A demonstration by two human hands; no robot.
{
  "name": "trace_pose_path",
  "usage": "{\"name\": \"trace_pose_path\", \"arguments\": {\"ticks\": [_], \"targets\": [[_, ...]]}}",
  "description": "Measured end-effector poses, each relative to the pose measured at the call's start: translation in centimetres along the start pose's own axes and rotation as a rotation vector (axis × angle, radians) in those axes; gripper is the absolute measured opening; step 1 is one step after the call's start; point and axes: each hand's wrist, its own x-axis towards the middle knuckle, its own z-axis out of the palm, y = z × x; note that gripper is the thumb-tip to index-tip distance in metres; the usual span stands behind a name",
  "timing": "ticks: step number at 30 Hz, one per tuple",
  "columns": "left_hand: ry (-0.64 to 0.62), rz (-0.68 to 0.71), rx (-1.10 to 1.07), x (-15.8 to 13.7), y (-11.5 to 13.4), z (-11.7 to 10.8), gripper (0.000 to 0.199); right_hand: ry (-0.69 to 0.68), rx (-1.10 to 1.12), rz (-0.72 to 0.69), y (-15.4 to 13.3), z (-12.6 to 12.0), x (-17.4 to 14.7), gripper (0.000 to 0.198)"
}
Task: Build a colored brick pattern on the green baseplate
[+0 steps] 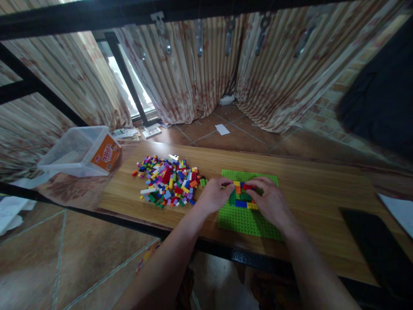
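Observation:
A green studded baseplate (243, 224) lies on the wooden table, with a ring of yellow, blue, orange and red toy bricks (241, 204) built on it. My left hand (213, 193) rests at the ring's left side, fingers curled together by a yellow brick (237, 184); whether anything is between its fingertips is hidden. My right hand (271, 199) reaches over the plate's right side. Its thumb and fingers pinch a red brick (247, 186) at the ring's far edge, next to a blue one.
Left of the plate is a loose heap of mixed bricks (167, 181). A clear plastic bin (80, 150) with an orange label stands at the table's left end. On the right lie a dark flat object (374, 245) and white paper (398, 213). A black bar (180, 13) crosses overhead.

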Motion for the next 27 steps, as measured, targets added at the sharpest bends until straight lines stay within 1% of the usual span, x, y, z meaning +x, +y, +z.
{"name": "trace_pose_path", "arguments": {"ticks": [4,7,9,16,23,27], "targets": [[-0.029,-0.01,0.116,-0.3,0.5,-0.1,0.029,-0.029,-0.026,-0.002,0.5,0.2,0.1,0.02],[-0.056,-0.009,0.156,-0.4,0.7,-0.2,0.031,-0.058,-0.045,-0.009,0.6,0.1,0.0,0.021],[-0.052,-0.001,0.174,-0.4,0.9,-0.3,0.031,-0.067,-0.059,-0.009,0.5,0.0,0.0,0.021],[-0.055,0.015,0.208,-0.6,1.1,-0.3,0.029,-0.011,-0.086,0.064,-0.4,-0.1,-0.1,0.022],[-0.055,0.023,0.238,-0.7,1.2,-0.2,0.028,0.004,-0.145,0.129,-0.9,0.7,-0.5,0.023],[-0.052,0.014,0.241,-0.7,1.2,-0.2,0.029,0.014,-0.161,0.137,-1.2,1.1,-0.6,0.025]]}}
